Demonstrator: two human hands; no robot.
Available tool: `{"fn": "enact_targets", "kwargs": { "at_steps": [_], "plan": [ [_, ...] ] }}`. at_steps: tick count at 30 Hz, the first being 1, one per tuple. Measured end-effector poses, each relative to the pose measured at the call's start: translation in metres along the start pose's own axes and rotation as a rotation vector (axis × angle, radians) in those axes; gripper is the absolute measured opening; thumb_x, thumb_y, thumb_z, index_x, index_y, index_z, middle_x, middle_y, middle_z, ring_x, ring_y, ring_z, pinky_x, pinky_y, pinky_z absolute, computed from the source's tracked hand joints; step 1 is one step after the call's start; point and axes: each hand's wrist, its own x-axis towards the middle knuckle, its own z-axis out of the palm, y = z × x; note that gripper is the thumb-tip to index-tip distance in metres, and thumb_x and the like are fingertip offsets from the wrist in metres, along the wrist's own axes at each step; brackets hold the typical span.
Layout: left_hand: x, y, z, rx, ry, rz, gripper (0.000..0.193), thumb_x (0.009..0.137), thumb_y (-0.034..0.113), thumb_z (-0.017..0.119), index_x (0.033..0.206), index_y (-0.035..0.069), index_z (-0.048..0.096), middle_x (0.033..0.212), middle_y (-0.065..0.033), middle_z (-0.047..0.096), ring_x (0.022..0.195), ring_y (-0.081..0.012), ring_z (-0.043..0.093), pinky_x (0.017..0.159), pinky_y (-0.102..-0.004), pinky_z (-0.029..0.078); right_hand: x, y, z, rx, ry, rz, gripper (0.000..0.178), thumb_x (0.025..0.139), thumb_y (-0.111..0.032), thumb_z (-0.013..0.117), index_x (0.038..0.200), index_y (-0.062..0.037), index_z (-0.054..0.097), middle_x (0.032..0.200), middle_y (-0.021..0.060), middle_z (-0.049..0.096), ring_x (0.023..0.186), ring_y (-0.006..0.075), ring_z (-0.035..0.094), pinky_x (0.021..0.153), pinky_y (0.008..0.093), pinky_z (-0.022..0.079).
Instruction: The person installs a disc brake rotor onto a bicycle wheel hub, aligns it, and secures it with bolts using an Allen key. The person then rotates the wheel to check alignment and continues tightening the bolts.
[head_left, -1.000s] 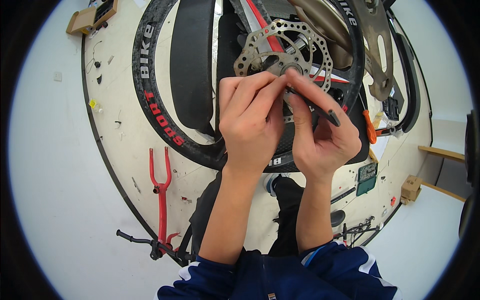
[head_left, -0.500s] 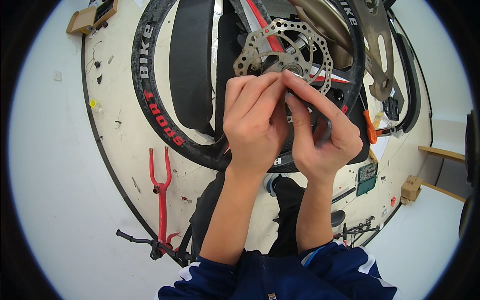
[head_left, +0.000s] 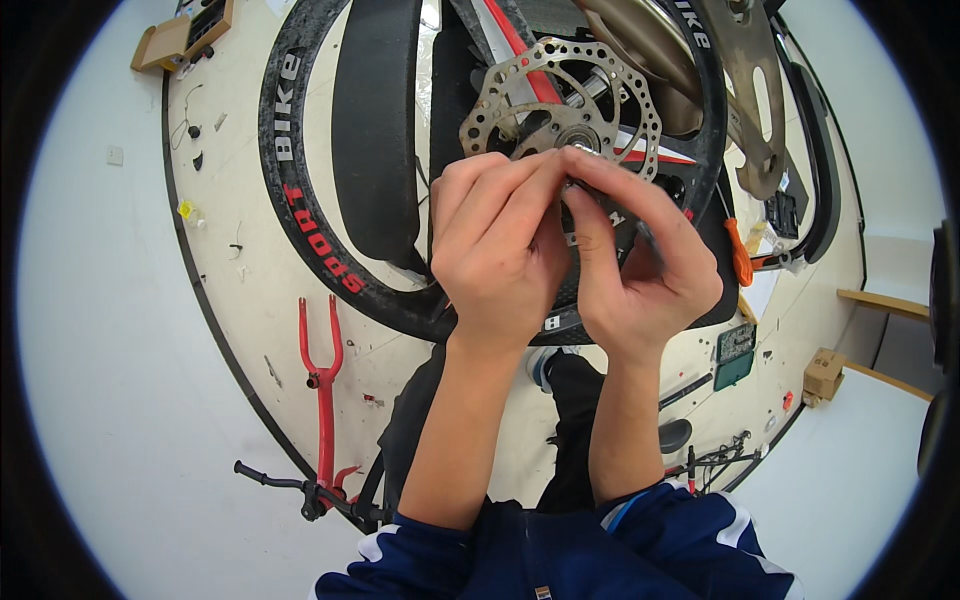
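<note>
A black wheel (head_left: 390,308) with red and white lettering lies before me. At its centre are a perforated metal brake disc (head_left: 548,135) and the hub (head_left: 581,136). Both hands meet over the near side of the hub, fingertips almost touching. My left hand (head_left: 500,245) is closed in a pinch, and its fingers hide whatever is in them. My right hand (head_left: 645,285) curls round a dark, thin, bent metal tool (head_left: 648,238), which shows only partly between thumb and fingers. I cannot make out the tool's tip.
A long black padded piece (head_left: 375,130) shows through the wheel's left side. Right of the wheel are an orange-handled screwdriver (head_left: 738,255) and a green case (head_left: 735,357). A red fork (head_left: 325,420) lies at lower left, an open cardboard box (head_left: 165,42) at far left.
My hands have shifted slightly left, the left more than the right. The wheel and brake disc sit a little further left in view. Less of the dark tool shows now.
</note>
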Motion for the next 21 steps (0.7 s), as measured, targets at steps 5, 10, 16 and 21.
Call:
{"fn": "enact_targets", "kwargs": {
  "at_steps": [5, 10, 16, 21],
  "plan": [
    [0.006, 0.0021, -0.0018, 0.049, -0.052, 0.05, 0.026, 0.074, -0.006, 0.073, 0.097, 0.003, 0.077, 0.093, -0.0069, 0.074, 0.084, -0.0239, 0.064, 0.071, -0.0311, 0.052, -0.0002, -0.0013, -0.0033, 0.04, 0.026, 0.071, 0.022, 0.074, 0.009, 0.079, 0.095, 0.0043, 0.073, 0.091, 0.013, 0.075, 0.082, 0.0189, 0.073, 0.076, 0.0275, 0.058],
    [0.0023, 0.0075, -0.0027, 0.002, -0.022, -0.066, 0.024, 0.074, -0.003, 0.075, 0.096, 0.004, 0.078, 0.093, -0.0069, 0.074, 0.085, -0.0244, 0.064, 0.075, -0.033, 0.054, -0.0053, 0.0057, -0.0026, 0.044, 0.082, 0.057, 0.025, 0.074, 0.009, 0.081, 0.097, 0.0049, 0.072, 0.092, 0.0132, 0.075, 0.083, 0.0186, 0.073, 0.078, 0.0287, 0.057],
    [0.0018, -0.0007, 0.0054, -0.01, 0.037, 0.057, 0.03, 0.066, -0.007, 0.072, 0.094, 0.003, 0.075, 0.092, -0.0031, 0.072, 0.083, -0.0239, 0.062, 0.075, -0.034, 0.048, 0.0008, 0.0021, 0.0036, 0.079, 0.059, 0.022, 0.025, 0.079, 0.011, 0.075, 0.103, 0.0059, 0.072, 0.099, 0.0143, 0.076, 0.09, 0.021, 0.073, 0.082, 0.0291, 0.057],
    [0.0028, -0.0001, 0.0015, 0.007, -0.009, 0.04, 0.026, 0.07, -0.006, 0.076, 0.095, 0.003, 0.076, 0.093, -0.0063, 0.075, 0.084, -0.0246, 0.065, 0.072, -0.0317, 0.053, -0.0032, -0.0021, -0.0003, 0.083, 0.04, 0.077, 0.022, 0.079, 0.012, 0.075, 0.101, 0.0059, 0.074, 0.098, 0.0147, 0.076, 0.087, 0.0194, 0.074, 0.08, 0.0271, 0.058]
  ]
}}
